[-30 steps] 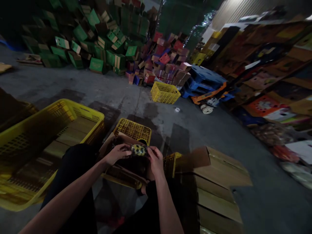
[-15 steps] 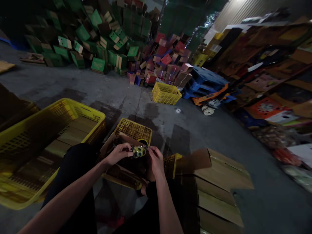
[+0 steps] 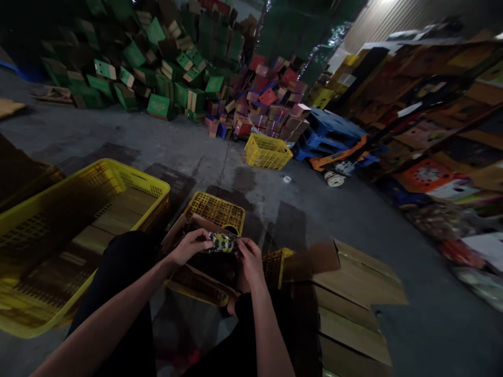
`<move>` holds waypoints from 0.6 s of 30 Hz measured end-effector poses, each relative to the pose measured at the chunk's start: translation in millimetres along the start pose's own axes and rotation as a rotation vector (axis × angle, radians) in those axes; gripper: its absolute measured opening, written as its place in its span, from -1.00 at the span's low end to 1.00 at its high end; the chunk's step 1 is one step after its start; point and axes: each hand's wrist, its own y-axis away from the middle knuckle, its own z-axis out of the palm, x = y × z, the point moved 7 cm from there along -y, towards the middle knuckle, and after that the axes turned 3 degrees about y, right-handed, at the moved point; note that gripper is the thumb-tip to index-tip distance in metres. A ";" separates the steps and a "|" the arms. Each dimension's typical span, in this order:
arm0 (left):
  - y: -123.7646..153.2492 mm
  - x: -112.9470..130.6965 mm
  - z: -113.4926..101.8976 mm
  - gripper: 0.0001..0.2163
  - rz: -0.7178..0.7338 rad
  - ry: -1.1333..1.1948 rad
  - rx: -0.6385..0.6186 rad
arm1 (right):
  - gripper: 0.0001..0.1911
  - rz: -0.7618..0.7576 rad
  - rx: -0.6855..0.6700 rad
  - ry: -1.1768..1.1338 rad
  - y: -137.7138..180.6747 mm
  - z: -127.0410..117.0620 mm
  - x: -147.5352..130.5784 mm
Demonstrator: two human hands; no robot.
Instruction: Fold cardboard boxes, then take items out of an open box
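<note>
Between my two hands is a small yellow-green packet with dark spots (image 3: 223, 242), shiny like clear plastic wrap; what is inside I cannot make out. My left hand (image 3: 192, 246) pinches its left end with thumb and fingers. At the other end, my right hand (image 3: 249, 256) grips the edge with closed fingertips. Both hands are above an open cardboard box (image 3: 202, 283), whose dark contents are hard to see. The box rests on a yellow plastic crate (image 3: 216, 208) between my legs.
A large yellow crate (image 3: 151, 183) holding cardboard boxes stands at my left. Flattened cardboard (image 3: 365, 272) lies at my right. Farther off are another yellow crate (image 3: 268, 152), blue pallets (image 3: 334, 125) with an orange pallet jack (image 3: 341, 154), and heaped green cartons (image 3: 159, 104).
The packet has turned a little and looks flatter and more stretched out between my fingers. My hands have shifted only slightly; both keep hold of it.
</note>
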 end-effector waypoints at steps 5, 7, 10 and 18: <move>0.6 -2.2 -1.0 -0.68 -0.047 0.043 0.033 | -0.64 0.005 -0.023 -0.046 1.0 1.8 -0.9; 1.5 -2.9 -0.9 -0.68 -0.060 0.071 0.035 | -0.66 -0.013 -0.031 -0.061 2.2 2.5 -3.1; 2.4 -3.5 -0.5 -0.65 -0.067 0.095 0.031 | -0.69 -0.035 -0.042 -0.075 3.9 3.7 -5.8; 2.5 -9.9 -4.6 -0.65 -0.106 0.158 0.061 | -0.75 -0.082 -0.083 -0.069 5.5 7.3 -8.1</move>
